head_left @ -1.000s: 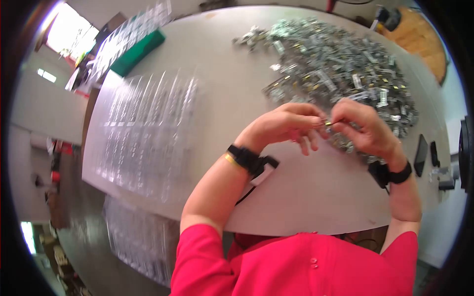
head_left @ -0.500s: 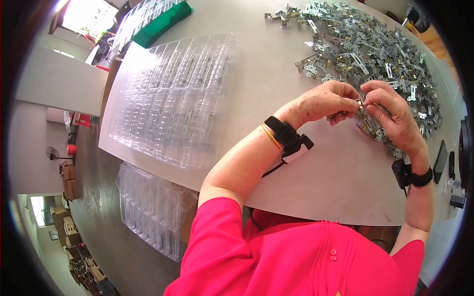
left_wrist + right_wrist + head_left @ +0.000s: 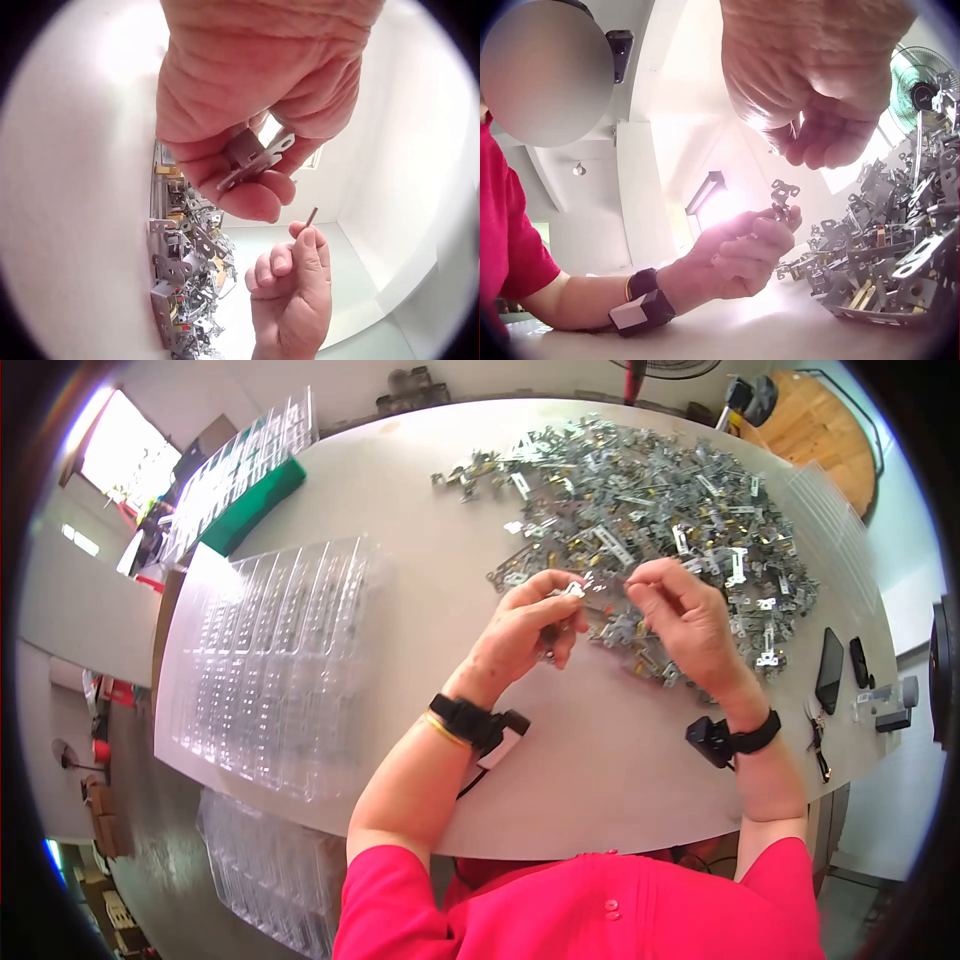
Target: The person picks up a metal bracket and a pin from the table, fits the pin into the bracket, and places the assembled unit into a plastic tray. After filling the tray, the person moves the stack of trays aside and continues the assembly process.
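My left hand holds a small metal bracket with holes in its plate, the fingers curled round it. The end of this bracket stands up past the fingertips in the right wrist view. Apart from it, to the right, my right hand pinches a short thin metal pin between thumb and forefinger. Both hands are raised over the near edge of a large heap of metal brackets, some with brass-coloured parts.
Clear plastic trays lie on the left of the white table. Behind them is a green box with more clear trays. A phone and small items lie at the right edge. Other clear trays sit below the table's left side.
The hands were together at a small piece with a brassy part; now they are apart, the right one with a pin. The head view has also shifted.
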